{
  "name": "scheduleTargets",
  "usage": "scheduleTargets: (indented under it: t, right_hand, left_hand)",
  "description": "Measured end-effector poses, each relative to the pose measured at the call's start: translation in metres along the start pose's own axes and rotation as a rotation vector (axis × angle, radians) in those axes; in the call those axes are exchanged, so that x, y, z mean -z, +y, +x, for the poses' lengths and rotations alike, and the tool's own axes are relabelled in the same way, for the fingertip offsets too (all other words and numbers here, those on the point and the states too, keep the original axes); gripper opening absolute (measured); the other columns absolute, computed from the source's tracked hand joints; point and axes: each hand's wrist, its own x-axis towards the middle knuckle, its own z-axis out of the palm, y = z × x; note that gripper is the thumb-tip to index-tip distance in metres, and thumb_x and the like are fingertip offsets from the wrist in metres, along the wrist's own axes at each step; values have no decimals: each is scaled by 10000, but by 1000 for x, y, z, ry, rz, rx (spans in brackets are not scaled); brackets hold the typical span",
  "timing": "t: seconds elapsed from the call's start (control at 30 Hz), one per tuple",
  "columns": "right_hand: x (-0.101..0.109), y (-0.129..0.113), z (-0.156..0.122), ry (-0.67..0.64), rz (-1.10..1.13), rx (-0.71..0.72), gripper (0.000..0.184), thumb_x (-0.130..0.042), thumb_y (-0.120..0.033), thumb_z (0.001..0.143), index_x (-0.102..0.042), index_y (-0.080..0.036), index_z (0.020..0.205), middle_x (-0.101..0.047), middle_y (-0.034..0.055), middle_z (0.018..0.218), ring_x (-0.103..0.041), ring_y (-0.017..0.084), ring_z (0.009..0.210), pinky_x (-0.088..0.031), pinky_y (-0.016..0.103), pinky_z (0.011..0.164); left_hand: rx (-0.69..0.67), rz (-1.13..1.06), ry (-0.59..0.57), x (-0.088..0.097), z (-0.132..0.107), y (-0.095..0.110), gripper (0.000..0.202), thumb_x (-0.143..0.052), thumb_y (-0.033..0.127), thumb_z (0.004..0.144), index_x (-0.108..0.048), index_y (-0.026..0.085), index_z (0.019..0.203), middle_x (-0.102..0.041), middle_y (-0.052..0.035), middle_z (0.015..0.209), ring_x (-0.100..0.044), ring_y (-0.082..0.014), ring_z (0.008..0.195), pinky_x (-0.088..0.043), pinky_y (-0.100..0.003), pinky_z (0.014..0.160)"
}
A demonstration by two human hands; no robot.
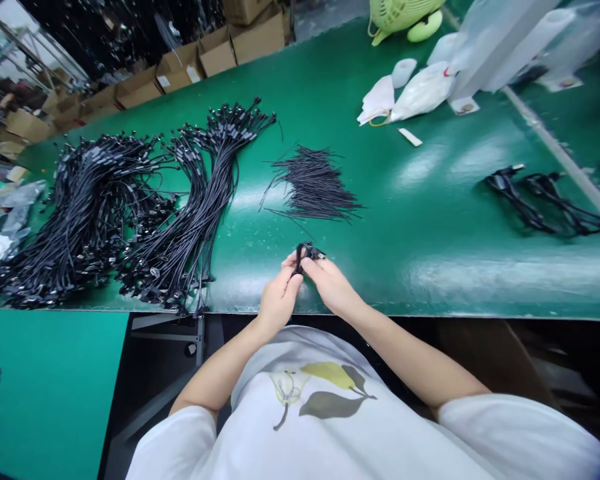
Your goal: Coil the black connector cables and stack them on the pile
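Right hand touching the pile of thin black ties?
Apart: the head view shows green tabletop between the right hand and the pile of thin black ties.

Worktop (430,220): smooth, glossy finish. Held cable (300,257): plastic, apparently; partly hidden. Cable bundles (215,180): satin plastic. Strand pile (320,183): matt. Cartons (260,39): matt cardboard. Shirt (330,443): matt cloth.

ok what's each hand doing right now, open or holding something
Left hand: closed, holding a coiled black cable.
Right hand: closed, fingers on the same cable.
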Motion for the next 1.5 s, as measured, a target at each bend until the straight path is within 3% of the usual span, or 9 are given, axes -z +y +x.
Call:
scheduleTargets:
  t: [0.13,0.27,0.43,0.5,0.6,0.73,0.9,1.1,1.5]
  right_hand:
    - [5,-3,-1,48,-66,-21,595,-467,-700,859,-649,-146,977,-687,116,994,-635,204,920,-507,338,827]
    - [13,-17,-4,49,-245,59,571,-447,-688,876,-643,-164,990,-672,101,1037,-614,211,989,-455,375,955]
    - [10,-37,-9,-95,-303,126,524,-414,-635,922,-624,-156,889,-643,77,903,-603,187,906,-461,341,905]
    - [6,-38,-8,-142,-191,29,507,-416,-626,926,-593,-152,894,-593,42,786,-583,144,740,-489,302,769]
    - [-1,-33,-8,-223,-50,-87,438,-458,-587,923,-540,-157,933,-498,-11,692,-496,96,575,-462,253,593]
    - [-3,-28,-10,-312,-146,-61,382,-652,-389,838,-501,-183,1122,-517,-16,780,-532,99,617,-485,252,605]
    - [-1,-31,-16,-212,-252,-55,506,-651,-301,812,-468,-207,1274,-579,48,1042,-606,115,670,-555,322,714]
    - [-5,-33,-18,-124,-310,15,565,-630,-294,830,-440,-280,1362,-510,59,1163,-578,80,620,-585,307,670]
    - [-7,-24,-15,31,-378,90,293,-678,-334,798,-478,-209,972,-504,30,1032,-560,82,655,-522,234,557]
  left_hand:
    - [-150,276,-120,1,2,0,309,-542,441,896,-635,203,1070,-654,-62,859,-623,-209,801,-498,-334,771]
    - [-365,433,-72,8,4,8,344,-466,426,935,-672,181,1060,-627,-114,1101,-580,-237,1087,-426,-377,993]
    - [-549,537,149,17,-1,25,358,-485,399,936,-635,187,690,-614,-63,896,-586,-189,902,-458,-335,876]
    - [-561,445,205,21,-1,32,265,-557,413,901,-649,189,793,-602,-53,915,-576,-169,845,-473,-308,818]
    - [-483,325,101,27,4,40,314,-615,425,868,-646,204,1090,-598,-58,1006,-548,-129,748,-477,-264,721]
    - [-391,246,26,34,14,42,281,-579,426,894,-691,183,978,-612,-46,950,-521,-94,656,-460,-228,640]
    - [-342,76,91,41,19,31,295,-588,452,887,-638,185,1002,-608,-19,904,-551,-87,655,-486,-217,643]
    - [-337,19,66,42,18,26,317,-562,486,898,-591,200,1031,-614,-19,903,-595,-105,713,-526,-231,671]
    - [-527,159,112,40,14,28,289,-517,412,943,-613,208,1123,-622,-64,1084,-618,-124,825,-540,-227,669]
